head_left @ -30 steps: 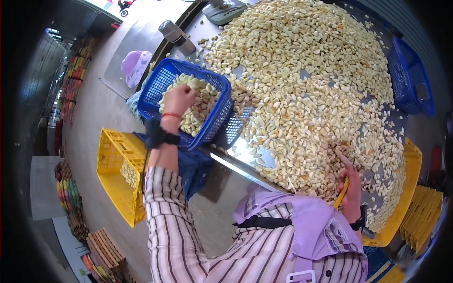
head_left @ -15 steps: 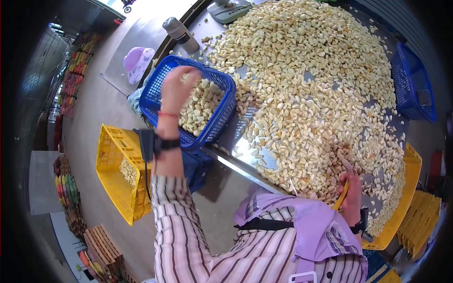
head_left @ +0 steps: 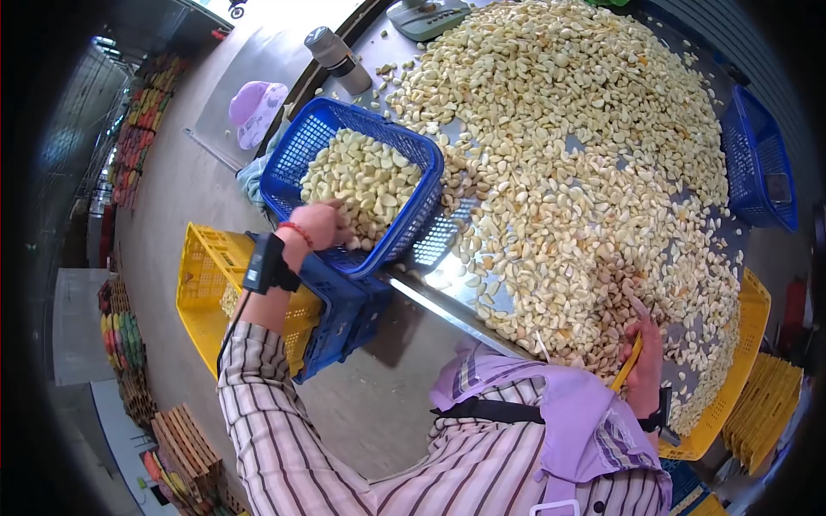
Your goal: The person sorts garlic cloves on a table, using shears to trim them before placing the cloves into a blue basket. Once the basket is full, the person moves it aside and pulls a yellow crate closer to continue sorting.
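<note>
My left hand [head_left: 320,225] is at the near-left rim of the blue basket [head_left: 411,230], its fingers curled against the pale pieces [head_left: 366,176] inside; motion blur hides whether they hold any. My right hand [head_left: 641,353] rests at the near edge of the large pile of pale, nut-like pieces [head_left: 551,224]. A yellow-handled tool [head_left: 628,363] is held in it, with the tip hidden. The pile covers much of the metal table [head_left: 447,314].
Yellow crates stand below the table at left [head_left: 200,292] and at right [head_left: 744,344]. A second blue basket [head_left: 757,163] is at far right. A silver canister [head_left: 340,60], a scale [head_left: 426,17] and a purple hat [head_left: 256,112] lie toward the back.
My left hand has moved down from above the basket's middle to its near-left side, uncovering more pieces. My right hand has hardly moved.
</note>
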